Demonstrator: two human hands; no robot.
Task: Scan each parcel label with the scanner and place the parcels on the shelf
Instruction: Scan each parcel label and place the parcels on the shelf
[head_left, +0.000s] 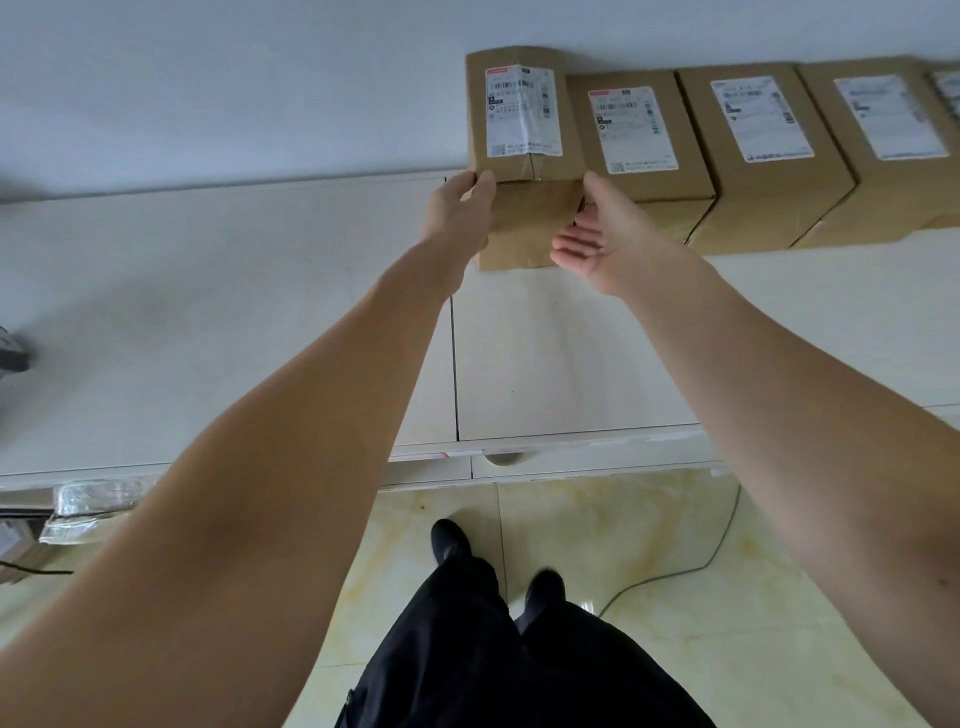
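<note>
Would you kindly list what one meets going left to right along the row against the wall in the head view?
Left hand → first parcel, which it touches → right hand, open at that parcel's right → second parcel → third parcel → fourth parcel.

Bare white top (234, 322) open to the left of the leftmost parcel (524, 156) and along the whole near strip. Blocked on the right by a row of parcels (737, 156) standing side by side against the far wall (208, 78), the nearest one touching. Left hand (460, 218) on the parcel's left side, right hand (597, 244) at its near right corner, squeezed beside the neighbour. Dark object (13, 351) at far left edge.
</note>
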